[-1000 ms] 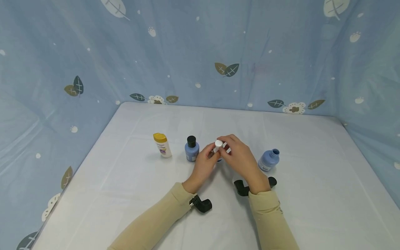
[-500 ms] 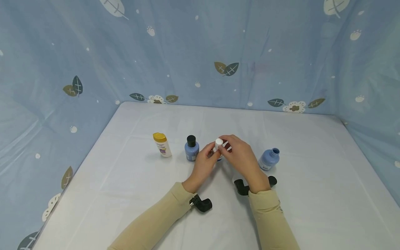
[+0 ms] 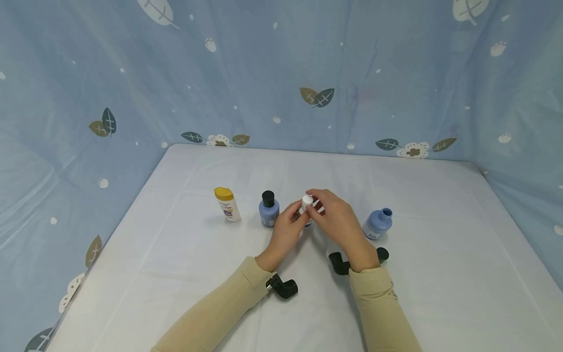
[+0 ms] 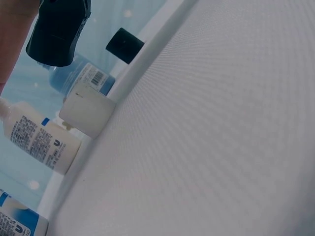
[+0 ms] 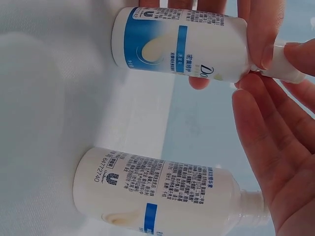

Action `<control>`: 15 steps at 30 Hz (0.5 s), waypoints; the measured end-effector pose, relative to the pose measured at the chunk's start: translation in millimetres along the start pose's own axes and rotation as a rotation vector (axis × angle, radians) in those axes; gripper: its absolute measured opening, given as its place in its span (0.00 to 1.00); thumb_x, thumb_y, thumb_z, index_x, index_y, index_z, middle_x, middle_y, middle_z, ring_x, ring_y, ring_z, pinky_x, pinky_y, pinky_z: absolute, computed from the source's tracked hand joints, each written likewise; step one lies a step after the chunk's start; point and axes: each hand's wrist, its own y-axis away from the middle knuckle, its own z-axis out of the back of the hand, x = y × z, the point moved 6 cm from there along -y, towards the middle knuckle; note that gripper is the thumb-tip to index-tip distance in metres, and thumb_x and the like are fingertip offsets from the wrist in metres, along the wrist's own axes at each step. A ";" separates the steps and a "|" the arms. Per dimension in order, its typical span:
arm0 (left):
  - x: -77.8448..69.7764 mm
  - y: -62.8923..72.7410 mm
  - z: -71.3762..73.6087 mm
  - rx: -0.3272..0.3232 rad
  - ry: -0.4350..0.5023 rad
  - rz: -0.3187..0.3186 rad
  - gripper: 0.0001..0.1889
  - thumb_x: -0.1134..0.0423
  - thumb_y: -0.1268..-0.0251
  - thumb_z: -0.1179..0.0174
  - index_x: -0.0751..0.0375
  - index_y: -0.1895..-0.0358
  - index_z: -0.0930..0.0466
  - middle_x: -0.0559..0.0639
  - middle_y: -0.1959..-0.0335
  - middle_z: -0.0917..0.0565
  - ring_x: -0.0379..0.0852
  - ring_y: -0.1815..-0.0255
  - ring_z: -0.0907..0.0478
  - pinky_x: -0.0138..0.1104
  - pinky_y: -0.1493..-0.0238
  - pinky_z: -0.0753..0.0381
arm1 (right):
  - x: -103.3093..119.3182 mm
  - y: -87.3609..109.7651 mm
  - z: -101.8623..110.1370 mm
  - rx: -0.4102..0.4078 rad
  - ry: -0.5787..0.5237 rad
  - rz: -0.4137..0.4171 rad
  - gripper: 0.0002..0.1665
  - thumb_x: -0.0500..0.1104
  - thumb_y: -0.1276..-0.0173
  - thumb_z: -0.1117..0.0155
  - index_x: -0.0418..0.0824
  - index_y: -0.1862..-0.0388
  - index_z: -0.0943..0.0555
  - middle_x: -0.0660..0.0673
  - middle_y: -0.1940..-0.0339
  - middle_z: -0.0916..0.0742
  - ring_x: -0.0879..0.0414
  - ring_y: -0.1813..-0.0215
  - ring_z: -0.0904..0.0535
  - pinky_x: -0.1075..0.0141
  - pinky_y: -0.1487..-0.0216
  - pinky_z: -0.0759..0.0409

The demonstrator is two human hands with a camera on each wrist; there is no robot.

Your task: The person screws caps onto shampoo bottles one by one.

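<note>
My left hand grips a white bottle with a blue-banded label, held between both hands. At its top, my right hand pinches the white cap between thumb and fingers. A second white bottle, with a bare threaded neck, stands beside it in the right wrist view; my hands hide it in the head view. To the left of my hands stands a blue bottle with a black cap. An uncapped blue bottle stands to the right.
A white bottle with a yellow cap stands farthest left. On the white tabletop, a white cap-like piece and a black cap lie near the uncapped bottles. Black camera mounts sit at my wrists. A patterned blue curtain hangs behind.
My right thumb and fingers shift slightly around the white cap. Both hands stay in the same place, and the standing bottles have not moved.
</note>
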 end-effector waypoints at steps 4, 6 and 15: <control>-9.3 2.8 1.3 0.002 -0.003 0.005 0.18 0.64 0.36 0.49 0.63 0.43 0.29 0.54 0.47 0.26 0.46 0.51 0.28 0.35 0.56 0.27 | -0.2 0.3 -1.9 0.008 -0.004 0.015 0.21 0.44 0.37 0.41 0.43 0.45 0.26 0.48 0.57 0.21 0.54 0.62 0.22 0.64 0.64 0.24; -10.9 3.4 1.6 0.002 -0.006 0.006 0.18 0.64 0.35 0.49 0.63 0.43 0.29 0.54 0.48 0.25 0.46 0.52 0.28 0.34 0.56 0.27 | -0.3 0.6 -2.5 0.007 -0.001 0.026 0.21 0.44 0.37 0.41 0.43 0.45 0.27 0.48 0.57 0.21 0.54 0.61 0.22 0.64 0.65 0.24; -9.1 1.4 1.0 0.004 -0.012 0.011 0.17 0.64 0.36 0.48 0.61 0.44 0.28 0.53 0.49 0.24 0.44 0.52 0.28 0.36 0.53 0.28 | 1.5 2.4 -0.3 0.000 0.003 0.096 0.25 0.41 0.39 0.40 0.45 0.41 0.29 0.48 0.58 0.21 0.54 0.62 0.22 0.65 0.68 0.25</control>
